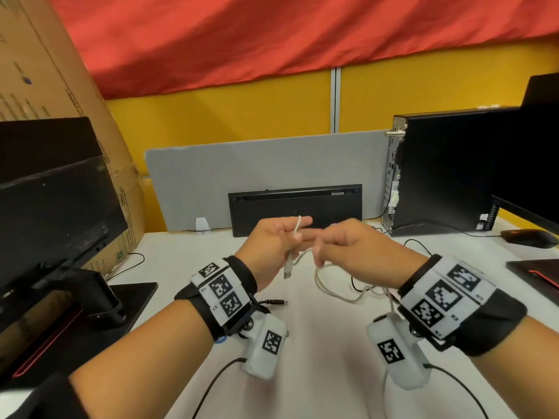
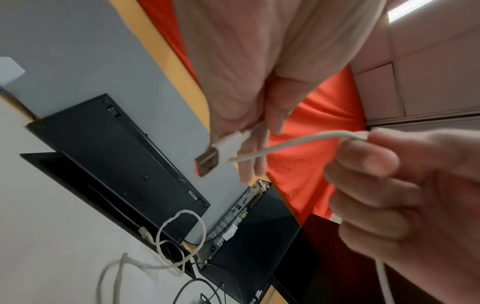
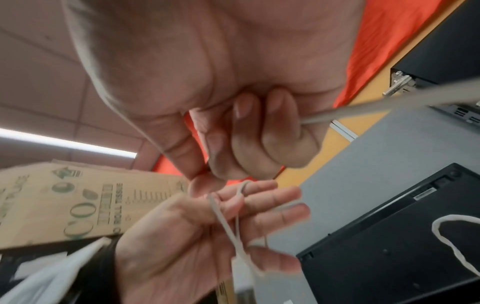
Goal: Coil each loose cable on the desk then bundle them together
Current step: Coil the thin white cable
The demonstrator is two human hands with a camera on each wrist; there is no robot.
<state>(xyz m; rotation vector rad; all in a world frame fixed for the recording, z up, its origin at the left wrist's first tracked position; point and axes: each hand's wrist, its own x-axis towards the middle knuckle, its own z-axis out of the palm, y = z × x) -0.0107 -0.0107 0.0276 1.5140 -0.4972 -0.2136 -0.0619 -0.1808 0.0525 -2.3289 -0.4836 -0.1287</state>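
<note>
I keep my left hand [image 1: 273,246] up above the desk [image 1: 317,343], fingers fairly straight, as a form: the white cable [image 1: 332,290] loops over them, its plug dangling at the palm. My right hand [image 1: 348,241] pinches the cable beside it, feeding the next turn; the slack trails on the desk.
</note>
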